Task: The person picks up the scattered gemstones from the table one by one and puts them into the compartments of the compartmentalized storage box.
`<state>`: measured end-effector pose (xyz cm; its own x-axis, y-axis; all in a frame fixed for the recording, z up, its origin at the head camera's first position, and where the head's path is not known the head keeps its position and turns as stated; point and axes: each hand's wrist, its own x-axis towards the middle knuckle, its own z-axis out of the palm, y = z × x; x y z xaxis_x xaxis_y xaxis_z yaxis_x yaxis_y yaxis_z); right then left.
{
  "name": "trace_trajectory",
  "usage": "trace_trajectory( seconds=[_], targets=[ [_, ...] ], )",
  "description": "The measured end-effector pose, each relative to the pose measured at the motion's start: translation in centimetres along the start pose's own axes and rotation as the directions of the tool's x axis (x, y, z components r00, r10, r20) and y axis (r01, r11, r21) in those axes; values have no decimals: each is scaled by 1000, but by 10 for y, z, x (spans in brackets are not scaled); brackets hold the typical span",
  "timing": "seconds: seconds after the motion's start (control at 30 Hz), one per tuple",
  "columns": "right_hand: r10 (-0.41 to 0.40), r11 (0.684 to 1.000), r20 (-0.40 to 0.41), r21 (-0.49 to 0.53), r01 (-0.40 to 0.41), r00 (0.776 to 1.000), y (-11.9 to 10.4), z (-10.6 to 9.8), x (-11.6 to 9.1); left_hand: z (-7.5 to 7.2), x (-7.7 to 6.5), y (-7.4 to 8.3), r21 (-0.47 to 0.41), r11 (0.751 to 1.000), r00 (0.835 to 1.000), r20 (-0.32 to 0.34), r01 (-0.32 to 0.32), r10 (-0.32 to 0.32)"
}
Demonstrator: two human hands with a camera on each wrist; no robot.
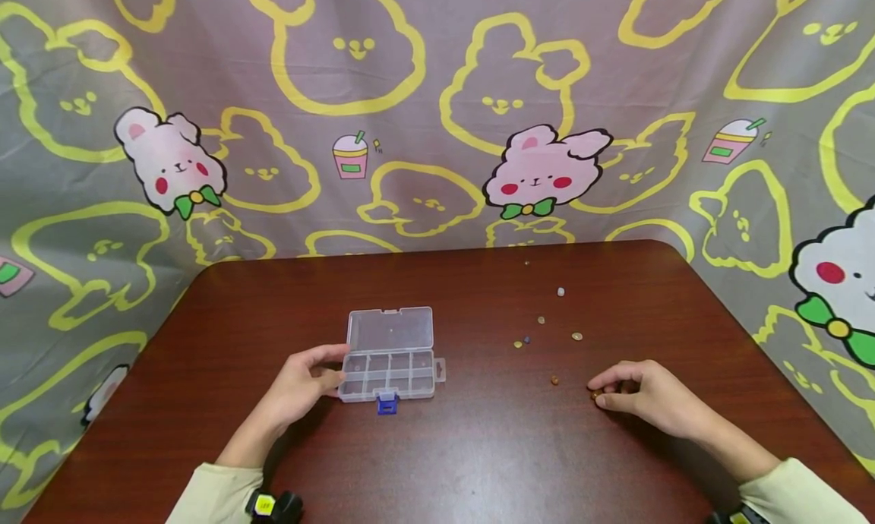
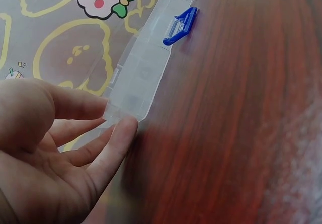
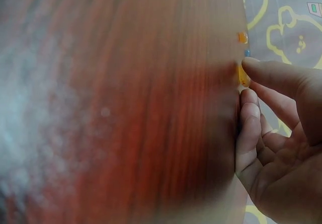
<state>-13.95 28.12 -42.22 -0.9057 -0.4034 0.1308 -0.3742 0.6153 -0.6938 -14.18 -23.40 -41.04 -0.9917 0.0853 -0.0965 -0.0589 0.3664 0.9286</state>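
A clear plastic compartment box [image 1: 387,376] lies on the table with its lid [image 1: 390,330] folded back and its blue latch [image 1: 386,405] facing the near side. The person's left hand [image 1: 304,380] grips the box at its left end, thumb and fingers at the edge; in the left wrist view the fingertips meet the box's corner. Over at the right, the right hand [image 1: 652,399] pinches a small amber-coloured bead [image 3: 243,76] between thumb and index finger, close to the tabletop. Another amber-coloured bead [image 1: 554,380] lies just left of that hand.
Several small pieces are scattered beyond the right hand: a white one [image 1: 560,291], a dark blue one [image 1: 526,339], a yellow one [image 1: 517,345] and a pale round one [image 1: 577,336]. A patterned cloth [image 1: 424,76] hangs around the brown table [image 1: 478,456].
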Motion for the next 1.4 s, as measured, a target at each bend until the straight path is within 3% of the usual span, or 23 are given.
trace_trajectory(
  seconds=[0.3,0.8,1.4],
  targets=[
    [79,997,3,-16,-79,997,-7,-2,1,-1,1,0,-6,1000,1000,3,-13,13],
    [60,998,38,21,-61,997,-7,-3,2,0,0,0,-29,999,1000,9,-18,19],
    [144,983,79,102,-152,986,-10,-8,1,1,1,-2,-19,1000,1000,-8,0,0]
  ],
)
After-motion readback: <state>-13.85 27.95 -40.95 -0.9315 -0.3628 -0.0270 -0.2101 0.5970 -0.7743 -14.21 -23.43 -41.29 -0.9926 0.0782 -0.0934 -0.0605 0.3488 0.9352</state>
